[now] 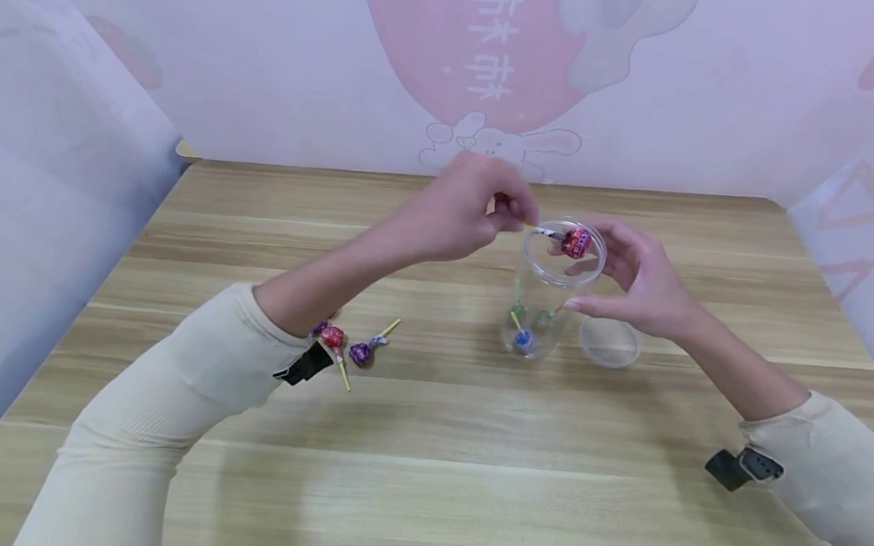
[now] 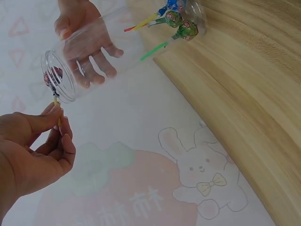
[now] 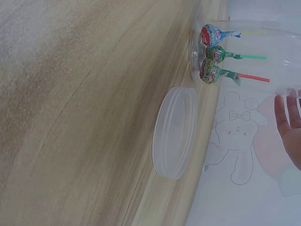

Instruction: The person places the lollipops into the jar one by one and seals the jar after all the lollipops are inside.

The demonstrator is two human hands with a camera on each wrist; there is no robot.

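The left hand [image 1: 471, 212] pinches the stick of a red lollipop [image 1: 576, 243] at the mouth of the clear jar [image 1: 548, 292]. The right hand [image 1: 632, 277] steadies the jar with fingers loosely curved around it. Three lollipops [image 3: 211, 56] lie inside; the lid [image 1: 610, 343] lies on the worktop [image 1: 425, 473] beside it.

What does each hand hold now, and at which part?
The left hand pinches a red lollipop by the end of its stick, over the jar's mouth. The right hand grips the clear plastic jar around its upper side.
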